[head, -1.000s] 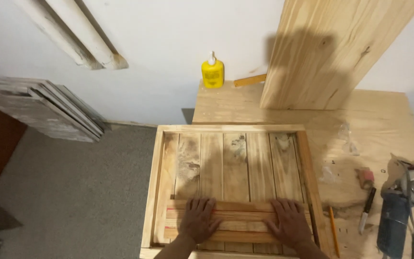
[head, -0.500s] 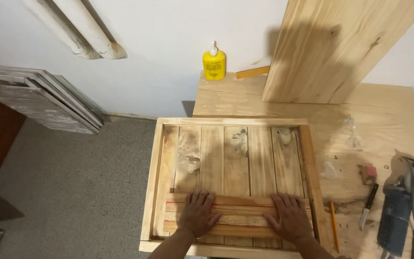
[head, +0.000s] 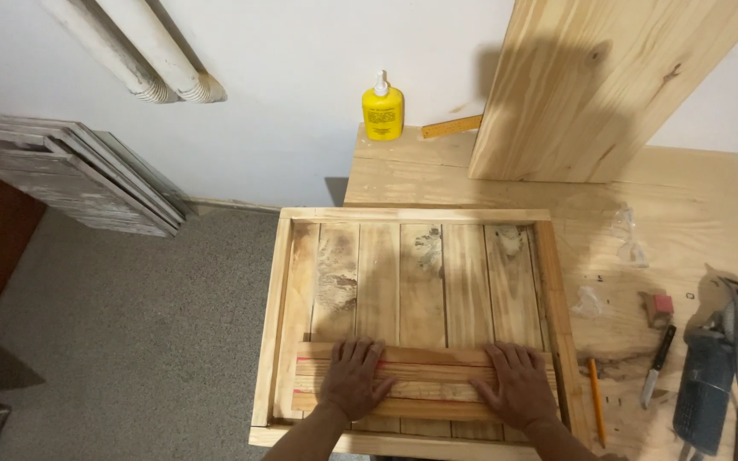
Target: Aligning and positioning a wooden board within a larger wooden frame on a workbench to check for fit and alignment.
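I see white wall (head: 284, 102) across top of frame, two pale pipes (head: 143, 51) upper left, grey carpet floor (head: 113, 324) at left, plywood workbench (head: 694, 205) at right, stacked grey boards (head: 70, 175) leaning at wall.

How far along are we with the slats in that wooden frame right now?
Done: the wooden tray has its rim and plank floor assembled. In hand: the left hand and right hand press flat on a group of loose slats laid across the near end. Left: the far planks remain uncovered, and the glue bottle stands apart by the wall.
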